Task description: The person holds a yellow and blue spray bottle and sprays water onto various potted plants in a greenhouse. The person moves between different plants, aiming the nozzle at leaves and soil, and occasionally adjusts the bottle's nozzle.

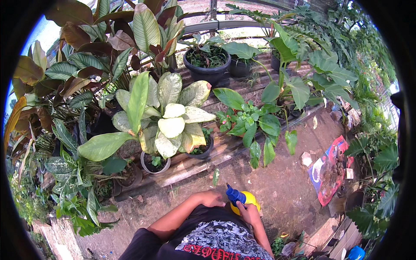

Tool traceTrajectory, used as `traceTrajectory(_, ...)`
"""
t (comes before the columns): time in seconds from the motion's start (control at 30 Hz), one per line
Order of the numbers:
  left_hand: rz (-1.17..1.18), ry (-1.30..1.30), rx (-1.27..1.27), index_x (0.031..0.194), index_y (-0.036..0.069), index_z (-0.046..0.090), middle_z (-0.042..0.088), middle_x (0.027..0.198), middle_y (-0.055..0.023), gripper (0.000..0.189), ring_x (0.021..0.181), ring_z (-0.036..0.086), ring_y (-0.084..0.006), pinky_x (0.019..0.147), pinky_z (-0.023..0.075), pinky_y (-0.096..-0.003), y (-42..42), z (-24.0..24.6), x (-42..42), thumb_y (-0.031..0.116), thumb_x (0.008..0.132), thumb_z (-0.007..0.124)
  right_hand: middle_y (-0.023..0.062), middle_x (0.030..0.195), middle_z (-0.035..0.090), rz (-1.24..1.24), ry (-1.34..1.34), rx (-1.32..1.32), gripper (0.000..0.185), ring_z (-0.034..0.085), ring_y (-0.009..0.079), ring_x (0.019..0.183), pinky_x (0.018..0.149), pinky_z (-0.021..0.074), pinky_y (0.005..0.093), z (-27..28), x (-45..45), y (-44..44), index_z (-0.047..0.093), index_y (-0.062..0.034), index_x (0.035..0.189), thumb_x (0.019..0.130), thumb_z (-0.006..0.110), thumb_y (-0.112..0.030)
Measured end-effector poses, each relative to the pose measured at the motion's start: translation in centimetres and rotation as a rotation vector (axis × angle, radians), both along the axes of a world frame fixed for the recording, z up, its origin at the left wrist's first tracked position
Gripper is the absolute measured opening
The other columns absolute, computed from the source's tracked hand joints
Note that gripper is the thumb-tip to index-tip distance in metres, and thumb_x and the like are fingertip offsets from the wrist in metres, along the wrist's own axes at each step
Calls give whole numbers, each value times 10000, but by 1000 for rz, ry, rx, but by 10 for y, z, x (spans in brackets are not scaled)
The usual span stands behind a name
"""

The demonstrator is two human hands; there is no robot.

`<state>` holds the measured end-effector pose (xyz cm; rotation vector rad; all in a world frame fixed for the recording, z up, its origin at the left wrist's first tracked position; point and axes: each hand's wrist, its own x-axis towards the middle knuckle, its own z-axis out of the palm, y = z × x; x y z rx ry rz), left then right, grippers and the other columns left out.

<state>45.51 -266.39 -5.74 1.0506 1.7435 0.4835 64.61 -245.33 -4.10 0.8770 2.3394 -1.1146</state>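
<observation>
A pump spray bottle with a yellow tank (pixel 250 197) and a blue head (pixel 234 194) is held close to my body, its nozzle pointing away from me. My right hand (pixel 249 213) grips it at the base of the blue head. My left hand (pixel 209 198) is at my waist, left of the sprayer, its fingers bent and partly hidden. Beyond my hands, a potted dieffenbachia (pixel 171 125) with pale speckled leaves stands in a white pot (pixel 155 165). To its right grows a bushy green plant (pixel 248 120) with small pink flowers.
Slatted wooden boards (pixel 198 165) carry the potted plants. Farther back is a black pot (pixel 208 66). Tall striped-leaf plants (pixel 97 55) crowd the left. A red and blue plastic sack (pixel 331 169) with brown clumps lies on the bare soil (pixel 282 182) at right.
</observation>
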Motion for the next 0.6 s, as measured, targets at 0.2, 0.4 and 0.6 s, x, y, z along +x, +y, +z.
traceTrajectory(0.2, -54, -33, 10, 1339, 11, 645, 717, 1216, -209, 720, 1140, 686, -368, 993, 523, -429, 7, -1, -6, 641, 998, 573, 276, 730, 695, 25, 96, -1, 686, 726, 437, 721, 707, 561, 477, 4, 13, -10, 785, 23, 910, 982, 600, -633)
traceTrajectory(0.4, -63, -48, -24, 1359, 12, 625, 707, 1239, -210, 736, 1155, 679, -356, 1003, 520, -428, 14, 4, 0, 651, 999, 569, 145, 623, 680, -156, 83, -57, 678, 702, 281, 615, 641, 545, 415, 6, 11, 6, 755, 3, 764, 997, 606, -617)
traceTrajectory(0.6, -32, -69, -7, 1291, 20, 647, 715, 1209, -187, 700, 1112, 679, -331, 971, 514, -424, 11, 1, -4, 652, 997, 584, 92, 578, 633, 73, 50, -87, 670, 640, 214, 562, 587, 505, 381, 19, 22, 26, 716, -6, 720, 999, 623, -607)
